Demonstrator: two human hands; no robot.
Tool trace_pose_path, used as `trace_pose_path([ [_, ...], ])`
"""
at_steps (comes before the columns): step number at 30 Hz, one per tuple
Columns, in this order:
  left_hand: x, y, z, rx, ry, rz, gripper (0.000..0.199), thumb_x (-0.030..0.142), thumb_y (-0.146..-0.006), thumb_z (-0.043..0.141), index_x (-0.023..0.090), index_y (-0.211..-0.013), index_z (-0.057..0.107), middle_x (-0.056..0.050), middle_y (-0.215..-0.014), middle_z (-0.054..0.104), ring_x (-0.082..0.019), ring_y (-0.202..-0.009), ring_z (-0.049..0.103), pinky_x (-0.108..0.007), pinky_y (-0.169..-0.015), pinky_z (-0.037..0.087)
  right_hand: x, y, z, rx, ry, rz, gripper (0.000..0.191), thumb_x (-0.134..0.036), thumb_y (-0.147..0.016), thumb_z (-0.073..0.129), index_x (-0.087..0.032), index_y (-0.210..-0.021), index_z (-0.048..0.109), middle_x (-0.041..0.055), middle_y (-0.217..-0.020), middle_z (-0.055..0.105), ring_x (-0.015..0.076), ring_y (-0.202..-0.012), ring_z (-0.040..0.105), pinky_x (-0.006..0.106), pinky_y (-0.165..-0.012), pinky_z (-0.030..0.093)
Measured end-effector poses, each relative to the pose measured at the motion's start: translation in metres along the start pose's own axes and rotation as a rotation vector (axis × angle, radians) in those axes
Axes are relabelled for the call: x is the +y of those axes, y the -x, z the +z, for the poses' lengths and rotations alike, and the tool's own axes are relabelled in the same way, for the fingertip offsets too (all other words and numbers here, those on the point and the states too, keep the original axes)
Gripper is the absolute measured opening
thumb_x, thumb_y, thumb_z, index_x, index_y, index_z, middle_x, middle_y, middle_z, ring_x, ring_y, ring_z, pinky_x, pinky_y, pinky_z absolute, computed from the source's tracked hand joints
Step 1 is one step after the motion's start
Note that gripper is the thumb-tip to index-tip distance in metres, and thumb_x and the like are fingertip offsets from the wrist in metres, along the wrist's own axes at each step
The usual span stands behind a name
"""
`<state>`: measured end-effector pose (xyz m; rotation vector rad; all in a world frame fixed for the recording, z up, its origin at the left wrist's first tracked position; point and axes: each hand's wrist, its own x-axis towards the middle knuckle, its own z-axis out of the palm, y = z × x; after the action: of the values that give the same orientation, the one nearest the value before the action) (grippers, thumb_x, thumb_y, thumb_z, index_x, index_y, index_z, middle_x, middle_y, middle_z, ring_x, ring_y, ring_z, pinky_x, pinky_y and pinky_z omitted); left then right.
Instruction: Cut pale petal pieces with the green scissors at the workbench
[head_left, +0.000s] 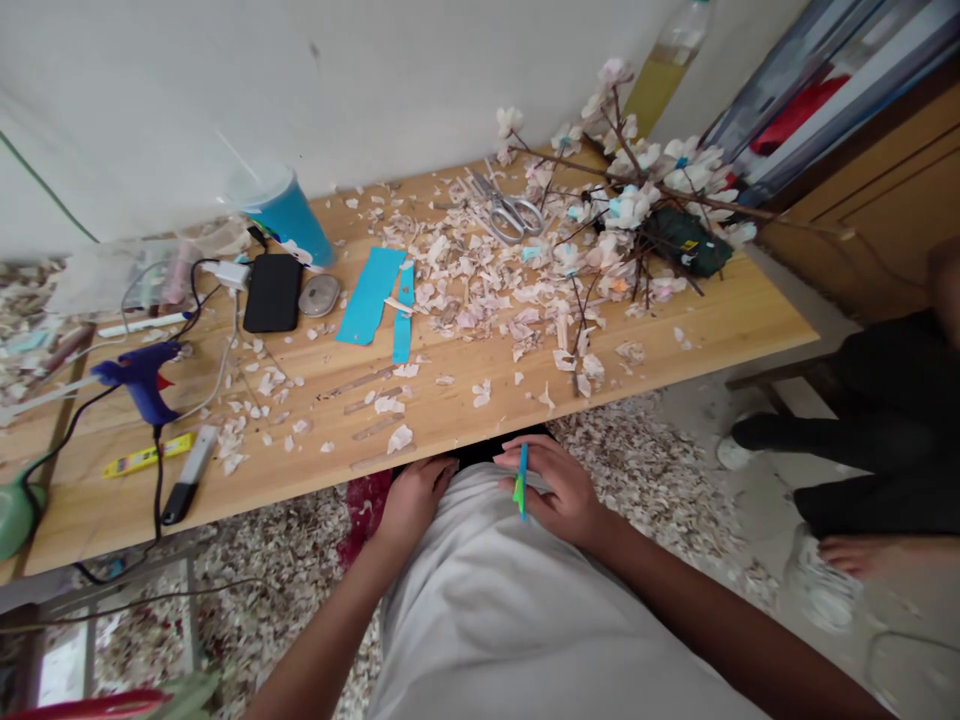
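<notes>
My right hand (555, 490) is above my lap, just below the table's front edge. Its fingers and thumb close on a thin blue stick with a bright green part (522, 485), held upright; its exact kind is unclear. My left hand (415, 500) rests on my lap beside the table edge, fingers loosely laid down and partly hidden, with nothing visible in it. On the wooden table (465, 390) ahead lie blue paper strips (367, 297), scattered pale petals or shavings (480, 285) and silver scissors (512, 215).
Flowering branches (634, 200) lie at the back right, near a bottle of yellow liquid (664, 75). Leftward are a blue cup (292, 220), black phone (273, 293), glue gun (146, 380) with cables, and utility knife (190, 475). Another person's legs (862, 450) are at right.
</notes>
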<state>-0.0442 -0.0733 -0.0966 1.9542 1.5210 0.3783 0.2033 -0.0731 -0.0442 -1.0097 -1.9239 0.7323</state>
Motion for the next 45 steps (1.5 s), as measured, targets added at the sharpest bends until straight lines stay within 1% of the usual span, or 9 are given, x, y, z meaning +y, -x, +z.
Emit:
trace_pose_path([
  [6,0.011,0.014,-0.008,0.077,0.062,0.026,0.020,0.027,-0.093,0.054,0.021,-0.099,0.072,-0.006,-0.100,0.073,-0.021,-0.095,0.067,-0.036,-0.090,0.053,0.003,0.000,0.001,-0.021,0.000,0.009,0.037,-0.015,-0.088,0.060,-0.026,-0.124,0.059,0.0069,-0.109,0.069,0.0236,-0.110,0.060,0.042,-0.093,0.053],
  [9,0.025,0.028,-0.033,0.124,0.158,0.015,0.020,0.030,-0.094,0.054,0.022,-0.099,0.072,-0.005,-0.100,0.072,-0.018,-0.094,0.066,-0.031,-0.088,0.053,0.003,0.001,0.002,-0.032,-0.007,-0.002,0.040,-0.014,-0.087,0.061,-0.026,-0.125,0.058,0.0068,-0.109,0.069,0.0235,-0.111,0.060,0.042,-0.093,0.053],
  [14,0.026,0.024,-0.090,0.275,0.157,-0.188,0.021,0.038,-0.088,0.060,0.022,-0.090,0.073,-0.005,-0.091,0.071,-0.018,-0.082,0.065,-0.028,-0.075,0.051,0.003,0.001,0.004,-0.044,-0.013,0.003,0.039,-0.015,-0.088,0.060,-0.026,-0.125,0.058,0.0066,-0.108,0.069,0.0242,-0.111,0.061,0.043,-0.093,0.054],
  [18,0.014,-0.002,-0.112,0.128,0.092,-0.232,0.019,0.037,-0.081,0.065,0.020,-0.082,0.072,-0.004,-0.079,0.070,-0.019,-0.073,0.063,-0.029,-0.068,0.048,0.003,0.002,0.005,-0.059,-0.008,-0.013,0.040,-0.016,-0.088,0.060,-0.027,-0.126,0.057,0.0062,-0.109,0.069,0.0238,-0.112,0.061,0.043,-0.094,0.054],
  [22,0.011,-0.020,-0.112,-0.005,0.051,-0.226,0.018,0.036,-0.079,0.063,0.020,-0.085,0.069,0.000,-0.067,0.064,-0.016,-0.062,0.057,-0.026,-0.060,0.042,0.003,0.004,0.005,-0.053,0.002,0.008,0.038,-0.017,-0.088,0.060,-0.027,-0.125,0.058,0.0067,-0.110,0.069,0.0239,-0.111,0.061,0.043,-0.093,0.054],
  [26,0.001,-0.029,-0.109,0.012,-0.004,-0.153,0.027,0.036,-0.078,0.064,0.020,-0.099,0.066,0.000,-0.074,0.059,-0.016,-0.065,0.055,-0.026,-0.061,0.041,0.002,0.001,0.004,-0.053,0.007,0.003,0.037,-0.017,-0.089,0.058,-0.026,-0.125,0.057,0.0067,-0.109,0.069,0.0240,-0.110,0.062,0.043,-0.093,0.055],
  [30,-0.008,-0.033,-0.110,0.009,-0.064,-0.071,0.021,0.035,-0.077,0.069,0.020,-0.091,0.065,-0.005,-0.093,0.059,-0.019,-0.081,0.059,-0.031,-0.074,0.045,0.000,-0.001,0.004,-0.072,-0.002,-0.016,0.039,-0.015,-0.088,0.058,-0.026,-0.126,0.056,0.0063,-0.109,0.069,0.0236,-0.111,0.061,0.043,-0.094,0.054],
  [37,-0.005,-0.036,-0.112,-0.048,-0.100,-0.044,0.014,0.032,-0.077,0.069,0.020,-0.076,0.062,-0.004,-0.087,0.058,-0.020,-0.082,0.056,-0.030,-0.072,0.043,0.001,-0.001,0.005,-0.083,0.004,-0.005,0.038,-0.017,-0.089,0.058,-0.026,-0.126,0.057,0.0072,-0.111,0.068,0.0238,-0.112,0.061,0.043,-0.093,0.054],
  [45,-0.001,-0.032,-0.106,-0.047,0.007,-0.073,0.009,0.026,-0.079,0.067,0.020,-0.085,0.065,-0.002,-0.077,0.062,-0.018,-0.073,0.057,-0.027,-0.066,0.042,0.002,-0.001,0.005,-0.101,0.015,-0.001,0.037,-0.018,-0.089,0.058,-0.026,-0.125,0.058,0.0081,-0.113,0.067,0.0244,-0.112,0.061,0.043,-0.092,0.055],
])
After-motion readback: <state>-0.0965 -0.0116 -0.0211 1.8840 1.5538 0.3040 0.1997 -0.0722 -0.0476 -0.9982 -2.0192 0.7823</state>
